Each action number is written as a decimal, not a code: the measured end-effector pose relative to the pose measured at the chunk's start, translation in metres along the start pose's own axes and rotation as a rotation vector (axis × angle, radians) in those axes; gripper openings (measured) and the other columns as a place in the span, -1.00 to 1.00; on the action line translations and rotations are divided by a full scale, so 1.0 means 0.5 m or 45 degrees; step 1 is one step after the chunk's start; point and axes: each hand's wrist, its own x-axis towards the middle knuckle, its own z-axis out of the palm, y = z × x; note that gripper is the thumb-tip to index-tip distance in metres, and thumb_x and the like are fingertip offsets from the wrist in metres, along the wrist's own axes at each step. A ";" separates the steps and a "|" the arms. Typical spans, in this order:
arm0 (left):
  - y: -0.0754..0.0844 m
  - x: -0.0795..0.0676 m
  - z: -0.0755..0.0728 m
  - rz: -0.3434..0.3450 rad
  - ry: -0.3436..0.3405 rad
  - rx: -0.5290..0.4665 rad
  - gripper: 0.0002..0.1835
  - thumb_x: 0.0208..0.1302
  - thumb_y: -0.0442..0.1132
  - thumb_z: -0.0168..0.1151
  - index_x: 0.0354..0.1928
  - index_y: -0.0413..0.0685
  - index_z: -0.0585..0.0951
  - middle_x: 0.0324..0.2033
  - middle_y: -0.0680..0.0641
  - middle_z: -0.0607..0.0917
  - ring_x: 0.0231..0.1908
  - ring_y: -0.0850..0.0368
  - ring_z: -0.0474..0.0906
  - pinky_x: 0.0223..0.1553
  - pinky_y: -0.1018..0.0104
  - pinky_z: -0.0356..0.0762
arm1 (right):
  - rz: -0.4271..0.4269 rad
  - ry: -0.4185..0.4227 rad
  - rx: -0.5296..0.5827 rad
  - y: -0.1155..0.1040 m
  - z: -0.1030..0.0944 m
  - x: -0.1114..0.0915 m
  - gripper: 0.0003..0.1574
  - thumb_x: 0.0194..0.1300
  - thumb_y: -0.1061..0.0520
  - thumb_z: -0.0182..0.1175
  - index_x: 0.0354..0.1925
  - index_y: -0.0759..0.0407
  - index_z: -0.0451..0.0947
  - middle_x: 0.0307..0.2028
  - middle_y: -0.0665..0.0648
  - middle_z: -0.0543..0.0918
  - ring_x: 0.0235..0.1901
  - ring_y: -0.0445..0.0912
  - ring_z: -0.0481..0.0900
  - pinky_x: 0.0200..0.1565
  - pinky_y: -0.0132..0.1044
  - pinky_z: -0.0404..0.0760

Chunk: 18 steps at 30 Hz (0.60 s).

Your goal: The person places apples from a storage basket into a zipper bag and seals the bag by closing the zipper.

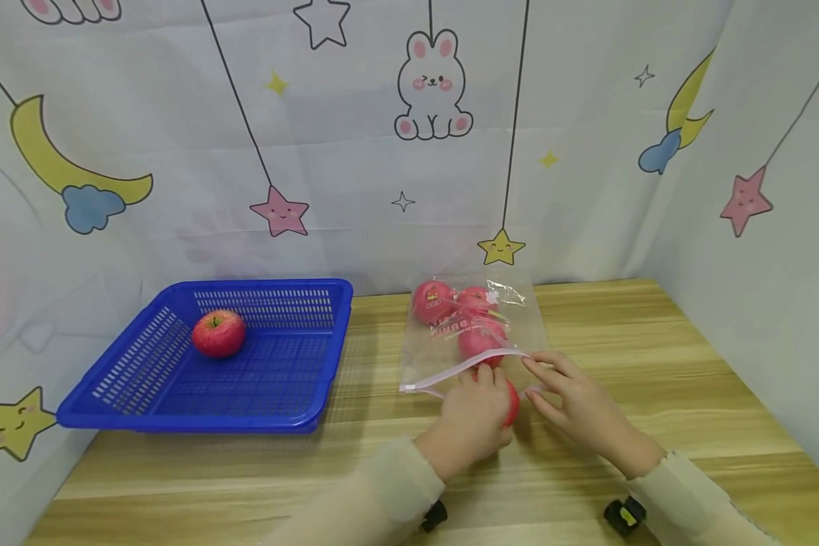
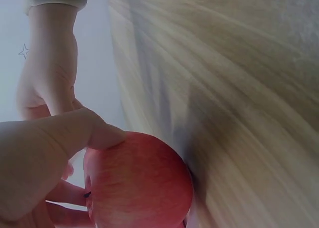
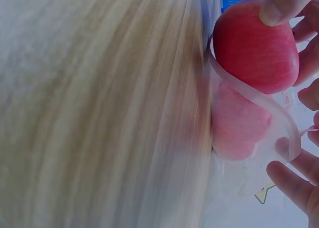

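Note:
My left hand (image 1: pixel 474 413) grips a red apple (image 2: pixel 144 183) at the mouth of a clear zip bag (image 1: pixel 416 356), thumb pressed on the apple's side. The lower edge of that apple sits close over the table in the left wrist view. Inside the bag lie 3 more red apples (image 1: pixel 433 303), seen through the plastic. My right hand (image 1: pixel 583 406) holds the right end of the bag's opening, its fingers at the pale zip strip (image 3: pixel 264 103). The strip curves around the gripped apple in the right wrist view. A white slider (image 1: pixel 409 388) sits at the strip's left end.
A blue plastic basket (image 1: pixel 331 364) stands on the left with one red apple (image 1: pixel 219 334) in it. The wooden table (image 1: pixel 655 341) meets a patterned cloth backdrop (image 1: pixel 355 152) at the rear and sides. Black wrist devices (image 1: pixel 626 517) show below both sleeves.

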 end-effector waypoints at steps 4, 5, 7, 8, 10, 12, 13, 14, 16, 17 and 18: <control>0.005 0.003 0.009 -0.023 0.051 0.013 -0.15 -0.12 0.20 0.37 0.15 -0.22 0.46 -0.17 -0.10 0.56 -0.30 -0.02 0.53 -0.49 0.29 0.51 | 0.000 -0.001 0.002 0.000 0.000 0.001 -0.37 -0.07 0.25 0.42 0.05 0.33 0.55 0.00 0.15 0.54 -0.36 -0.16 0.69 -0.25 -0.28 0.62; 0.005 0.003 0.011 -0.031 0.060 0.007 -0.15 -0.12 0.19 0.38 0.16 -0.23 0.46 -0.15 -0.11 0.56 -0.29 -0.03 0.52 -0.48 0.29 0.52 | 0.000 -0.001 0.001 -0.001 0.000 0.001 -0.37 -0.07 0.25 0.42 0.05 0.33 0.55 0.00 0.15 0.54 -0.37 -0.16 0.69 -0.24 -0.29 0.62; 0.006 0.006 0.015 -0.050 0.082 0.000 -0.15 -0.12 0.18 0.37 0.18 -0.24 0.46 -0.11 -0.14 0.57 -0.25 -0.04 0.53 -0.47 0.28 0.53 | -0.001 0.000 0.000 -0.001 0.000 0.001 -0.38 -0.06 0.24 0.42 0.05 0.33 0.55 0.00 0.14 0.54 -0.36 -0.16 0.69 -0.21 -0.32 0.61; 0.007 0.007 0.017 -0.062 0.086 -0.014 -0.15 -0.12 0.17 0.38 0.18 -0.24 0.46 -0.10 -0.15 0.57 -0.24 -0.05 0.52 -0.48 0.27 0.54 | -0.001 -0.001 -0.002 -0.001 0.000 0.001 -0.38 -0.04 0.23 0.41 0.05 0.33 0.55 0.00 0.14 0.54 -0.34 -0.17 0.68 -0.19 -0.35 0.61; 0.008 0.010 0.020 -0.080 0.091 -0.031 -0.16 -0.11 0.15 0.38 0.18 -0.24 0.46 -0.08 -0.16 0.57 -0.22 -0.06 0.51 -0.49 0.27 0.54 | -0.005 0.001 -0.004 0.000 0.000 0.001 -0.39 -0.03 0.23 0.41 0.05 0.33 0.55 0.00 0.13 0.54 -0.32 -0.16 0.67 -0.17 -0.38 0.59; 0.008 0.013 0.022 -0.093 0.100 -0.034 -0.17 -0.11 0.14 0.38 0.18 -0.23 0.47 -0.06 -0.16 0.57 -0.21 -0.06 0.52 -0.47 0.26 0.55 | -0.009 0.003 0.003 0.000 0.001 0.001 -0.40 -0.02 0.23 0.41 0.05 0.34 0.55 0.00 0.13 0.54 -0.31 -0.15 0.66 -0.17 -0.40 0.59; 0.008 0.014 0.023 -0.096 0.103 -0.035 -0.17 -0.11 0.13 0.38 0.18 -0.23 0.46 -0.06 -0.16 0.58 -0.21 -0.06 0.52 -0.47 0.26 0.56 | -0.012 0.003 0.009 0.000 0.001 0.001 -0.40 -0.03 0.24 0.41 0.05 0.34 0.55 0.00 0.14 0.54 -0.30 -0.15 0.66 -0.17 -0.41 0.59; 0.008 0.016 0.024 -0.098 0.108 -0.038 -0.18 -0.10 0.13 0.38 0.18 -0.23 0.46 -0.06 -0.16 0.58 -0.21 -0.05 0.52 -0.46 0.27 0.55 | -0.013 0.003 0.012 0.001 0.001 0.002 -0.39 -0.03 0.25 0.41 0.05 0.35 0.55 0.00 0.14 0.54 -0.31 -0.15 0.66 -0.17 -0.41 0.59; 0.008 0.019 0.028 -0.098 0.120 -0.037 -0.19 -0.09 0.12 0.37 0.18 -0.24 0.46 -0.07 -0.15 0.58 -0.22 -0.04 0.53 -0.46 0.28 0.56 | -0.012 0.002 0.023 0.001 0.001 0.002 -0.38 -0.06 0.27 0.41 0.05 0.36 0.55 0.00 0.15 0.54 -0.33 -0.15 0.67 -0.18 -0.41 0.59; 0.008 0.021 0.030 -0.099 0.124 -0.041 -0.20 -0.08 0.11 0.36 0.18 -0.24 0.45 -0.08 -0.15 0.58 -0.22 -0.03 0.53 -0.46 0.28 0.56 | -0.010 0.001 0.028 0.001 0.002 0.002 -0.37 -0.07 0.28 0.41 0.05 0.36 0.54 0.00 0.15 0.53 -0.33 -0.15 0.67 -0.19 -0.40 0.60; 0.008 0.022 0.032 -0.101 0.130 -0.050 -0.22 -0.04 0.11 0.35 0.17 -0.24 0.45 -0.10 -0.14 0.58 -0.23 -0.02 0.53 -0.47 0.29 0.57 | -0.007 -0.003 0.029 0.001 0.002 0.002 -0.36 -0.08 0.29 0.41 0.06 0.36 0.54 0.01 0.16 0.53 -0.34 -0.15 0.67 -0.20 -0.40 0.60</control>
